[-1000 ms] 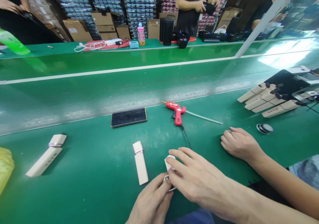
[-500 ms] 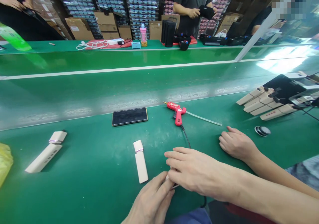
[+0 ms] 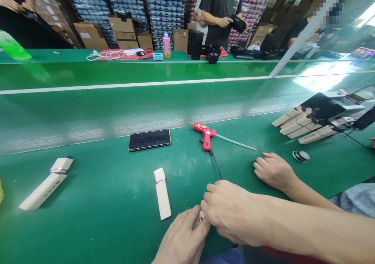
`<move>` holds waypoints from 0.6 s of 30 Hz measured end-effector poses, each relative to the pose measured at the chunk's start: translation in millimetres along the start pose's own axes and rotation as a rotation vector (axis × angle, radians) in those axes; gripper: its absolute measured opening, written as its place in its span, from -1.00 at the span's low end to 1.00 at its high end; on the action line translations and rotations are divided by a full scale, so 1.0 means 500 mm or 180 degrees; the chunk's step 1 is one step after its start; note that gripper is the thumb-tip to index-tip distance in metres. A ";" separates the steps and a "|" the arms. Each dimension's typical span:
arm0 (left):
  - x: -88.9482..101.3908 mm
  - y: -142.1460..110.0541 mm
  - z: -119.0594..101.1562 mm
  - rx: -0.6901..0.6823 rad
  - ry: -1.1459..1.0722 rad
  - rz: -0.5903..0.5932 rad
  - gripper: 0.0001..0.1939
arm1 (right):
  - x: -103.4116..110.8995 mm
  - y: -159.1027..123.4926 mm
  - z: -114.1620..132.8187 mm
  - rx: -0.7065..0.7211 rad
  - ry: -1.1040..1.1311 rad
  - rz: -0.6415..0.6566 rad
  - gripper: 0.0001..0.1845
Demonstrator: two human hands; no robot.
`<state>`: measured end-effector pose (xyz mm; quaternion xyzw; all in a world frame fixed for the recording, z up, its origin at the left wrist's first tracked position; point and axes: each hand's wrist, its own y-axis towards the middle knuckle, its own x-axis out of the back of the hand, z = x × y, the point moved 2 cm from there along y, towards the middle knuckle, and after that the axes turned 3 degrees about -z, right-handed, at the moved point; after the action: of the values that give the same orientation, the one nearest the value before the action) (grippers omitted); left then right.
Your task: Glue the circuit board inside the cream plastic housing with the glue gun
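Observation:
My left hand and my right hand meet at the near edge of the green table. Both are closed round a small white device, of which only a sliver shows between the fingers. The right hand's fingers are curled into a fist over it. A beige stick-shaped device lies flat just left of my hands. Another person's hand rests palm down on the table to the right of mine, its arm coming in from the right.
A red glue gun with a black cable lies beyond my hands, a dark phone to its left. Another beige device lies far left. Stacked beige devices, a black fixture and round discs sit at right. A person stands across the conveyor.
My right hand's fingers went from stretched over the white device to curled in a fist on it, hiding it almost fully. The other person's hand stayed in place.

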<state>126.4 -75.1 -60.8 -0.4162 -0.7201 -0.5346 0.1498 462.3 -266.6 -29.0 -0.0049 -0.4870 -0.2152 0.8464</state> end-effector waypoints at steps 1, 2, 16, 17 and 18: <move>-0.001 0.000 0.001 -0.0007 0.0013 0.0049 -0.49 | 0.006 0.001 0.014 -0.0138 0.0072 0.0096 -0.44; -0.002 -0.001 0.001 -0.0036 0.0046 0.0152 -0.50 | 0.009 0.004 0.032 -0.0278 0.0143 0.0203 -0.42; 0.001 -0.045 0.009 0.0544 -0.0339 -0.0104 -0.59 | -0.090 0.071 0.375 -0.1295 0.1759 0.2028 -0.59; 0.001 -0.047 0.008 0.0698 -0.0339 -0.0119 -0.61 | -0.101 0.053 0.367 -0.1443 0.2044 0.1991 -0.45; 0.000 -0.049 0.006 0.0931 -0.0331 -0.0148 -0.63 | -0.114 0.036 0.359 -0.1535 0.2272 0.1898 -0.38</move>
<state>108.7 -74.4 -77.8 -0.4003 -0.8065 -0.4051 0.1590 296.8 -190.7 22.1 -0.2644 -0.0823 -0.0593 0.9591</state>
